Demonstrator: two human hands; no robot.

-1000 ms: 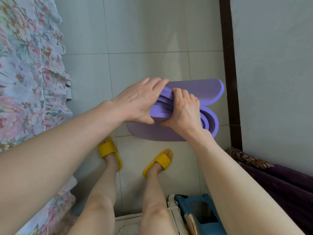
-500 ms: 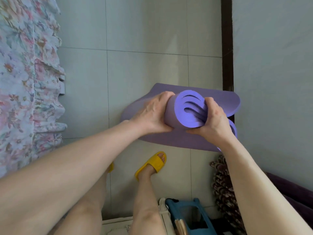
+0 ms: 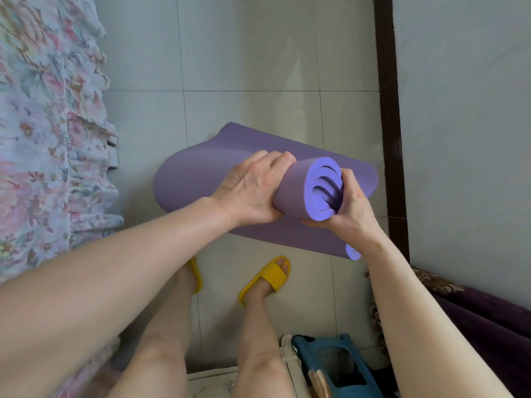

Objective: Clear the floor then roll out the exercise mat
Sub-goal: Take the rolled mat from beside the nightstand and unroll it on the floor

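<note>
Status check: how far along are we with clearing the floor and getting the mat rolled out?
Done, as it looks: the tiled floor ahead is bare. In hand: the left hand and right hand both grip the purple mat, held above the floor, mostly rolled, with one loose flap hanging open. Left: set it on the tiles and unroll it flat; none of it lies flat yet.

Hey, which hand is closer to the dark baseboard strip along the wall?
Right. The right hand grips the purple exercise mat's spiral end, near the baseboard. The left hand holds the roll's far side.
</note>
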